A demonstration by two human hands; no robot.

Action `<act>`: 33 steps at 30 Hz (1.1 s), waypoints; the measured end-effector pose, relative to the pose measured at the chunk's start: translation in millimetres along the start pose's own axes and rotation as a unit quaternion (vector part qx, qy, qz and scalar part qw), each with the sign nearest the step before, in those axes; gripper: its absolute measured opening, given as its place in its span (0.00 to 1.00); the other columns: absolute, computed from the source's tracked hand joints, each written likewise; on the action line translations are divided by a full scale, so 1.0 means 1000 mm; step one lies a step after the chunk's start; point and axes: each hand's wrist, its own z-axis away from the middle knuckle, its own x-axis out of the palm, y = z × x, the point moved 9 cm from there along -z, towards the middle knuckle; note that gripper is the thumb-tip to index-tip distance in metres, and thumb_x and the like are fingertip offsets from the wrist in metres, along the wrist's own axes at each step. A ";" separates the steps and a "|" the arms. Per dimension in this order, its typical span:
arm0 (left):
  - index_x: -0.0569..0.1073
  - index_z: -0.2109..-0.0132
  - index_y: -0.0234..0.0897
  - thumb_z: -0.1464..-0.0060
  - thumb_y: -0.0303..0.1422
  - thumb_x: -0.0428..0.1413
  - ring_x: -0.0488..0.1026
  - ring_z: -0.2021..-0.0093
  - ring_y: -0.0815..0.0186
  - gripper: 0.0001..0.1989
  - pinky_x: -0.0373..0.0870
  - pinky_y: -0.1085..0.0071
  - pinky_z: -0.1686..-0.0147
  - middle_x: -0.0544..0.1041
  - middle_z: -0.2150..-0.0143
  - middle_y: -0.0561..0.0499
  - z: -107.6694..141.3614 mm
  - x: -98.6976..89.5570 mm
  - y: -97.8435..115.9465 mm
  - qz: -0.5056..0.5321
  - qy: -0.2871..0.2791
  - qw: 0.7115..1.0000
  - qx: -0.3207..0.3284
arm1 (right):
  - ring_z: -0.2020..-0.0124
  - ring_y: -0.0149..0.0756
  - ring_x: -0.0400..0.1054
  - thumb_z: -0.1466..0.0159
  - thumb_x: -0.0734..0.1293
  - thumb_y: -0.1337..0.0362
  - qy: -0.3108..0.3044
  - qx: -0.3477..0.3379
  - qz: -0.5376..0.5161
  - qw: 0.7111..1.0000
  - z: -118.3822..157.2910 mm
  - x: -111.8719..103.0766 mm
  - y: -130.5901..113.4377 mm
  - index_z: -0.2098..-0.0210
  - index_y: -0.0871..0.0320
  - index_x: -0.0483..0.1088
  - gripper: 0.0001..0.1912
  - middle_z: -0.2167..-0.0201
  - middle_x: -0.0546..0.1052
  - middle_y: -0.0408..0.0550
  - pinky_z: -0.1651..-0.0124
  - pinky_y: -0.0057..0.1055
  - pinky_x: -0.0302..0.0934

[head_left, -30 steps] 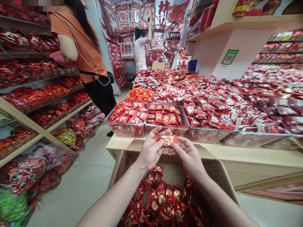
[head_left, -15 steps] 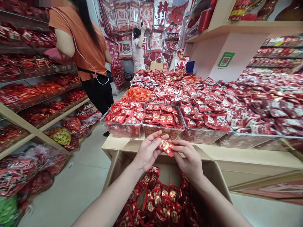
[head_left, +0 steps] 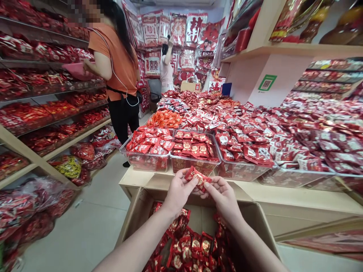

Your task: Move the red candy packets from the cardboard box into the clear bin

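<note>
Between my two hands I hold one small red packet (head_left: pixel 196 176) with gold print, shaped like a wrapped candy. My left hand (head_left: pixel 179 190) pinches its left end, thumb on the front face. On the other end, my right hand (head_left: pixel 223 194) grips with thumb and fingers. Below both forearms is an open cardboard box (head_left: pixel 133 211) with many similar red-and-gold packets (head_left: pixel 187 247) inside. Just beyond the hands stands a clear plastic bin (head_left: pixel 195 160) of like packets.
More clear bins of red packets (head_left: pixel 244 141) cover the wooden display counter (head_left: pixel 289 194). At left, a person in an orange top (head_left: pixel 119 64) holds a pink basin (head_left: pixel 75 70) by stocked shelves (head_left: pixel 48 102). Another person (head_left: pixel 166 70) stands at the back. Bagged goods (head_left: pixel 31 206) lie on the floor.
The packet has turned a little in my fingers, and my right thumb now presses its front. The view has tilted upward slightly. The orange-topped person appears farther right, with the basin more visible.
</note>
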 end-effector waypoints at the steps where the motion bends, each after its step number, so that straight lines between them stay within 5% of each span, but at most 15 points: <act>1: 0.61 0.57 0.34 0.55 0.31 0.57 0.71 0.71 0.71 0.18 0.69 0.74 0.70 0.74 0.66 0.48 -0.001 -0.004 -0.001 -0.013 0.015 1.000 -0.004 | 0.77 0.29 0.67 0.44 0.63 0.61 -0.005 -0.035 0.045 0.998 0.000 0.000 -0.007 0.62 0.58 0.59 0.13 0.71 0.71 0.46 0.73 0.30 0.65; 3: 0.61 0.58 0.34 0.56 0.32 0.57 0.70 0.73 0.73 0.18 0.68 0.76 0.73 0.74 0.68 0.49 -0.002 -0.011 -0.001 -0.024 0.040 0.999 -0.005 | 0.66 0.35 0.67 0.46 0.65 0.62 -0.025 -0.152 0.184 0.971 0.004 0.005 -0.029 0.57 0.56 0.59 0.18 0.60 0.69 0.53 0.67 0.34 0.65; 5: 0.61 0.58 0.34 0.56 0.32 0.57 0.69 0.74 0.73 0.18 0.66 0.78 0.76 0.74 0.69 0.50 -0.004 -0.013 0.000 -0.026 0.045 0.999 -0.006 | 0.56 0.40 0.63 0.47 0.65 0.65 -0.054 -0.280 0.342 0.895 0.014 0.019 -0.049 0.56 0.55 0.62 0.19 0.53 0.64 0.54 0.60 0.38 0.63; 8: 0.62 0.59 0.35 0.57 0.33 0.58 0.69 0.74 0.73 0.18 0.66 0.78 0.77 0.74 0.68 0.50 -0.003 -0.010 0.003 -0.043 0.027 0.999 -0.002 | 0.58 0.39 0.62 0.44 0.62 0.71 -0.078 -0.395 0.471 0.785 0.030 0.035 -0.061 0.59 0.55 0.66 0.13 0.60 0.69 0.52 0.58 0.38 0.61; 11: 0.62 0.58 0.36 0.54 0.37 0.55 0.70 0.74 0.71 0.17 0.67 0.76 0.75 0.73 0.70 0.51 0.000 -0.005 0.006 -0.039 0.006 0.999 0.003 | 0.63 0.36 0.63 0.44 0.60 0.75 -0.061 -0.440 0.464 0.767 0.031 0.032 -0.073 0.60 0.58 0.64 0.13 0.65 0.71 0.51 0.62 0.34 0.61; 16: 0.63 0.61 0.34 0.52 0.38 0.53 0.70 0.75 0.71 0.13 0.64 0.75 0.74 0.73 0.72 0.51 0.004 -0.007 0.002 -0.046 0.001 0.999 -0.013 | 0.64 0.36 0.63 0.42 0.58 0.69 0.043 -0.396 0.507 0.764 -0.036 0.007 -0.099 0.66 0.58 0.64 0.06 0.68 0.69 0.50 0.61 0.32 0.58; 22: 0.64 0.64 0.33 0.53 0.33 0.52 0.69 0.75 0.72 0.08 0.62 0.75 0.74 0.72 0.73 0.51 0.003 -0.004 -0.013 -0.100 -0.049 0.993 -0.028 | 0.68 0.36 0.61 0.40 0.55 0.68 0.031 -0.268 0.717 0.643 -0.149 0.006 -0.088 0.72 0.62 0.65 0.10 0.72 0.69 0.52 0.64 0.28 0.53; 33: 0.64 0.65 0.33 0.54 0.31 0.50 0.68 0.76 0.72 0.08 0.63 0.74 0.75 0.71 0.73 0.51 -0.001 -0.006 -0.021 -0.127 -0.067 0.988 -0.060 | 0.69 0.34 0.63 0.42 0.55 0.75 -0.078 -0.216 0.768 0.597 -0.177 0.010 -0.046 0.71 0.64 0.67 0.11 0.72 0.71 0.53 0.68 0.27 0.50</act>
